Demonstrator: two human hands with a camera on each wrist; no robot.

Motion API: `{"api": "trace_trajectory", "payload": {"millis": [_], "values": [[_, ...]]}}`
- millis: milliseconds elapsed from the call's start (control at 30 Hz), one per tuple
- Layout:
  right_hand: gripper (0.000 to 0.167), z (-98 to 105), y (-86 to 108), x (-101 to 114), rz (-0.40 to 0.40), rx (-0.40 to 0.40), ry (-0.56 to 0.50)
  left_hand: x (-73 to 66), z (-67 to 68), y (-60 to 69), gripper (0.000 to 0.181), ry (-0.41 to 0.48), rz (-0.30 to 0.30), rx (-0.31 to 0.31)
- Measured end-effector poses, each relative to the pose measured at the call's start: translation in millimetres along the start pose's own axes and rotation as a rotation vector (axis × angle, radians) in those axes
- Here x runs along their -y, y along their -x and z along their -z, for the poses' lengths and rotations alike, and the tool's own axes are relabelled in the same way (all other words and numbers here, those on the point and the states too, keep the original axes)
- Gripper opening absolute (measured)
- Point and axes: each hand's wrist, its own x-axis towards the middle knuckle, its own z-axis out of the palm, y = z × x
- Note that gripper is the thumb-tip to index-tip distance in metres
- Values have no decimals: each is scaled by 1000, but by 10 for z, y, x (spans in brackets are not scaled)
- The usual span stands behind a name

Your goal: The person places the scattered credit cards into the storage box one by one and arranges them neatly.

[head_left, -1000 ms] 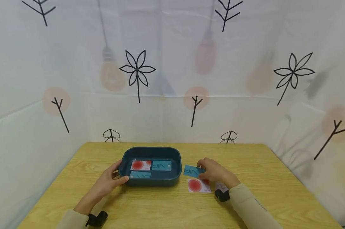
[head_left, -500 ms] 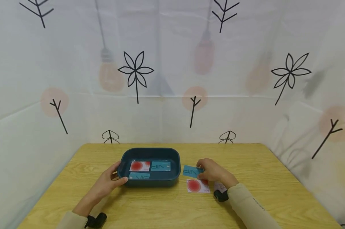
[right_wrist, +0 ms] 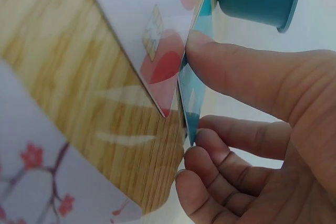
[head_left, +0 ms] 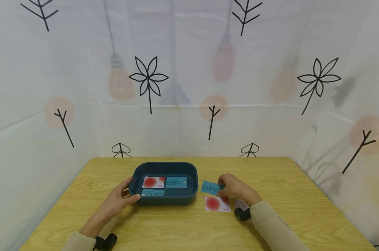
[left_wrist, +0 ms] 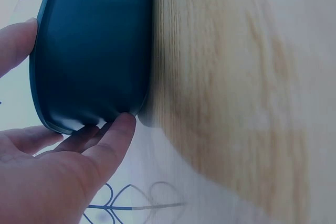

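Note:
A dark teal plastic tub [head_left: 167, 200] stands on the table, with three cards lying inside: a white card with a red circle [head_left: 151, 182] and two blue cards, one at the right [head_left: 176, 182], one in front [head_left: 153, 192]. My left hand [head_left: 117, 198] grips the tub's left end, thumb at the front corner and fingers along the end wall [left_wrist: 100, 87]. To the right of the tub, my right hand [head_left: 235, 188] pinches a blue card [head_left: 210, 187] by its right end. The thumb lies on this card's face [right_wrist: 194, 87], fingertips at its edge.
In front of the pinched card lies another white card with a red circle [head_left: 217, 204]. Right of it, a whitish card [head_left: 241, 205], with pink blossoms in the right wrist view, is partly covered by the right wrist's camera [head_left: 242, 214]. A patterned curtain [head_left: 183, 132] hangs behind the table.
The whole head view has shifted slightly. Both hands hold nearly the same places, and the blue card stays pinched in the right hand.

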Motion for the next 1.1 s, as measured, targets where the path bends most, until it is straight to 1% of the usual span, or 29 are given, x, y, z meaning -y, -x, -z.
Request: {"api": "trace_trajectory", "payload": {"millis": [233, 433, 833, 1100], "values": [[36, -19, -13, -25, 14, -16, -5, 7, -2, 6, 79, 1, 0, -1], [35, -27, -7, -31, 29, -30, 15, 11, -5, 5, 79, -14, 3, -10], [34, -18, -3, -27, 46, -36, 12, 1, 0, 9, 79, -15, -3, -7], [39, -23, 13, -43, 55, -25, 12, 9, -5, 7, 81, -5, 3, -2]]}}
